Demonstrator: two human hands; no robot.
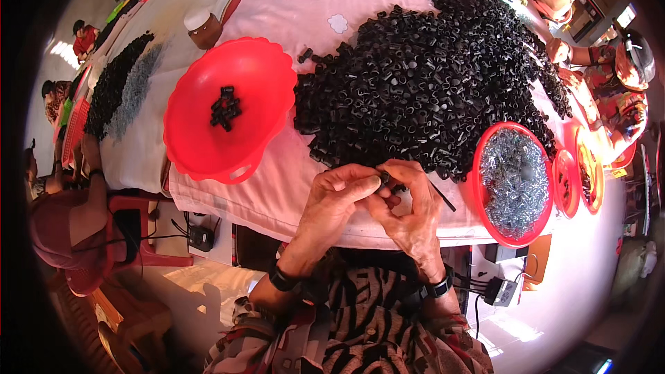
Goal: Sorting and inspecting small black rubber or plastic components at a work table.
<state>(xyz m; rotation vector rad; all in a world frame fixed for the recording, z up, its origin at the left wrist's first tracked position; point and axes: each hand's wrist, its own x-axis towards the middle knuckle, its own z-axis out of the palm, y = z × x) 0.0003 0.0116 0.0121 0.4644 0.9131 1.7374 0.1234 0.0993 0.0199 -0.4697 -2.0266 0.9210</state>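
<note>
Close to the table's front edge, my left hand and my right hand meet, fingertips pinched together on a small black plastic part. My fingers cover most of it. Just beyond them spreads a large heap of small black tubular plastic parts. To the left sits a red scalloped plastic basin with several black parts in its middle. Right of my right hand is a red round basket filled with small clear shiny pieces. A thin black stick lies beside my right hand.
A pink cloth covers the table. Behind the basin stands a brown jar with a white lid. Smaller red containers line the right side. Other people work along both sides; one in a maroon cap sits at left.
</note>
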